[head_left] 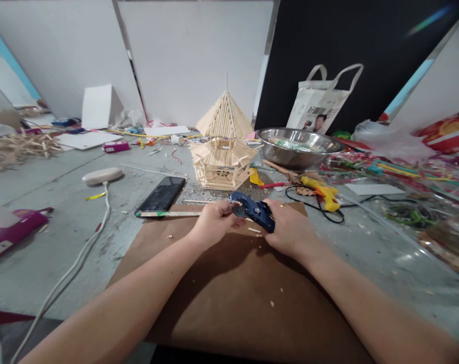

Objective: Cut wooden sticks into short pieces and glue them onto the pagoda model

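A blue cutter (254,210) sits at the centre of the view, gripped in the right hand (288,227), whose fingers wrap closed around its handles. Its nose points to 9 o'clock, where the left hand (214,220) meets it, fingertips pinched narrow right at the tool's tip; whether they pinch a small stick there is too small to tell. Both hands hover over a brown board (229,298) that lies on the grey table (62,227), with pale wood chips scattered on it.

At 12 o'clock from the cutter, near it, stands a stick-built pagoda model (224,146) with a peaked roof. At 10 o'clock a dark phone (161,194) lies flat just off the board's corner, and a long thin stick (165,214) lies along the board's far edge. At 2 o'clock a yellow glue gun (322,191) rests on its side with a black cord. Behind it, at 1 o'clock, is a metal bowl (300,146), and farther back a white tote bag (320,103). Far out at 9 o'clock, a white cable (81,253) runs across the table.
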`<state>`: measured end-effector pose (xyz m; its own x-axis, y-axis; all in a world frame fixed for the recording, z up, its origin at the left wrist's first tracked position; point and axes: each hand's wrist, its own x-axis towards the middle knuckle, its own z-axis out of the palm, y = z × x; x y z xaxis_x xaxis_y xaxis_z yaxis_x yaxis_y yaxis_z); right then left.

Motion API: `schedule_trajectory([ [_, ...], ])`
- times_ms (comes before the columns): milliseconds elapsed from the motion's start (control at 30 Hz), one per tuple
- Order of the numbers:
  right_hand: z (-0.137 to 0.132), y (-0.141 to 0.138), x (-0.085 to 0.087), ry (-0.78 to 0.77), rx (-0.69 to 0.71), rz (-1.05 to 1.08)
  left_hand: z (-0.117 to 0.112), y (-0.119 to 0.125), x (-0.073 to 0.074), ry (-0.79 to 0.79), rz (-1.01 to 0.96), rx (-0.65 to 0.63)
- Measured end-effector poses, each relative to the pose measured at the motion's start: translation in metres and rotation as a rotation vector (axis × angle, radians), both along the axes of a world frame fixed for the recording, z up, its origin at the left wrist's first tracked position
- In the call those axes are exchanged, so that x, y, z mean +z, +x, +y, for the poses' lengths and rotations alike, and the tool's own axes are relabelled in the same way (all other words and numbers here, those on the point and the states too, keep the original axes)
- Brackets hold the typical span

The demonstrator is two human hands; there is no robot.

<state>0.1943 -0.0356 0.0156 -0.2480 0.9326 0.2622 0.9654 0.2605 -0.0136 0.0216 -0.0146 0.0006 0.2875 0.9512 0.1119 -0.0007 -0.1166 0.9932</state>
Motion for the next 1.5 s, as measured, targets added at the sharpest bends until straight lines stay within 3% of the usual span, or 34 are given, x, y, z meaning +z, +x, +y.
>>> schedule_trajectory([
  [200,0.0002,0.0002,-0.0023,0.035,0.012,-0.017,0.0003,0.0005,-0.0017,0.005,0.068,0.077],
  [633,-0.0016,0.0004,-0.0059,0.061,0.024,-0.030,-0.0010,-0.0052,-0.0009,0.234,0.320,0.112],
  [1500,-0.0044,-0.0030,-0.0005,-0.054,-0.041,-0.039,0.0011,-0.0053,-0.0035,0.195,0.206,0.082],
])
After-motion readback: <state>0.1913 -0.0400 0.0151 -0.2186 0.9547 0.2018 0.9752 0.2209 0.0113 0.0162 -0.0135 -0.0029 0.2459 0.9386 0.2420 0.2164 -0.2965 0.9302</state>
